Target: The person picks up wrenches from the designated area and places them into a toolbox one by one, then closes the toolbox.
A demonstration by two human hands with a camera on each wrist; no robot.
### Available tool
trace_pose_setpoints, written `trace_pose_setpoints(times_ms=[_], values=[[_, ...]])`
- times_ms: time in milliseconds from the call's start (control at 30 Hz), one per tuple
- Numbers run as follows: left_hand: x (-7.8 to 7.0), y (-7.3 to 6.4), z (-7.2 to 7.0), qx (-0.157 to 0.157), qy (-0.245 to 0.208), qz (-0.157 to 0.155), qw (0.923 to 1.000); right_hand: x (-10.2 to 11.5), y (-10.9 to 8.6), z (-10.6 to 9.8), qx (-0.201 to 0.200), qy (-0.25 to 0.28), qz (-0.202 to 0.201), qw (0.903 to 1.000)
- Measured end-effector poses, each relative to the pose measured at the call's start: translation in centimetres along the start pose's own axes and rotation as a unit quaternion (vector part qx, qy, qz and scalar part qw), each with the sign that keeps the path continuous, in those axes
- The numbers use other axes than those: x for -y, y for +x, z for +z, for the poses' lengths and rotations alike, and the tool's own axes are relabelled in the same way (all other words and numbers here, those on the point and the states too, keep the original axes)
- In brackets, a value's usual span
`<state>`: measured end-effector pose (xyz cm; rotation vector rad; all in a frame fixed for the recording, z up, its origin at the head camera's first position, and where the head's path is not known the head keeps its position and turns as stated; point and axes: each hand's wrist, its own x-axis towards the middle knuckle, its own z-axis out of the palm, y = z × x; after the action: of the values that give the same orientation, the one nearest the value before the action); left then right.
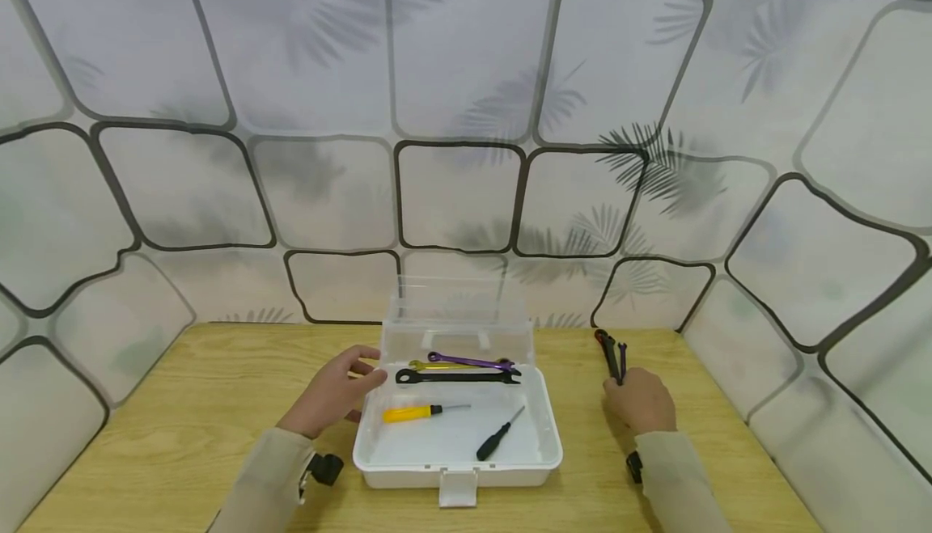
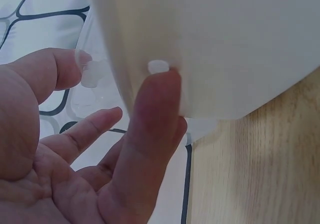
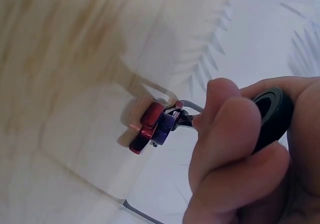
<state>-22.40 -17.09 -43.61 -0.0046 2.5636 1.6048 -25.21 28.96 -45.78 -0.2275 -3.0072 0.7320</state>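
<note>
A white toolbox (image 1: 457, 476) stands on the table with its clear lid (image 1: 457, 343) raised at the back. At its left rear corner is my left hand (image 1: 336, 389), fingers fairly straight; one fingertip (image 2: 157, 91) touches the outer wall by a small white peg. Inside the box lie a black wrench (image 1: 459, 376), a purple wrench (image 1: 473, 361), a yellow wrench (image 1: 425, 365), a yellow-handled screwdriver (image 1: 409, 413) and a black screwdriver (image 1: 495, 441). Right of the box, my right hand (image 1: 644, 402) grips wrenches (image 1: 609, 351), with red and purple ends (image 3: 150, 126) sticking out past the fingers.
The wooden table (image 1: 218, 379) spreads to both sides of the box. Behind it and along the sides rises a patterned wall covering (image 1: 335, 193) with leaf shapes. The box's front latch (image 1: 458, 490) hangs down over the table.
</note>
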Motion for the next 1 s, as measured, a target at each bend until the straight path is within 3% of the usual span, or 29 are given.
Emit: trace_pose_setpoints(times_ms=[800, 1000], values=[[-0.2, -0.2, 0.0, 0.004, -0.002, 0.002, 1.0000, 0.7, -0.3, -0.2, -0.023, 0.033, -0.026, 0.9989], [-0.2, -0.2, 0.1, 0.000, 0.001, -0.001, 1.0000, 0.9, -0.1, -0.2, -0.053, 0.016, -0.053, 0.9971]])
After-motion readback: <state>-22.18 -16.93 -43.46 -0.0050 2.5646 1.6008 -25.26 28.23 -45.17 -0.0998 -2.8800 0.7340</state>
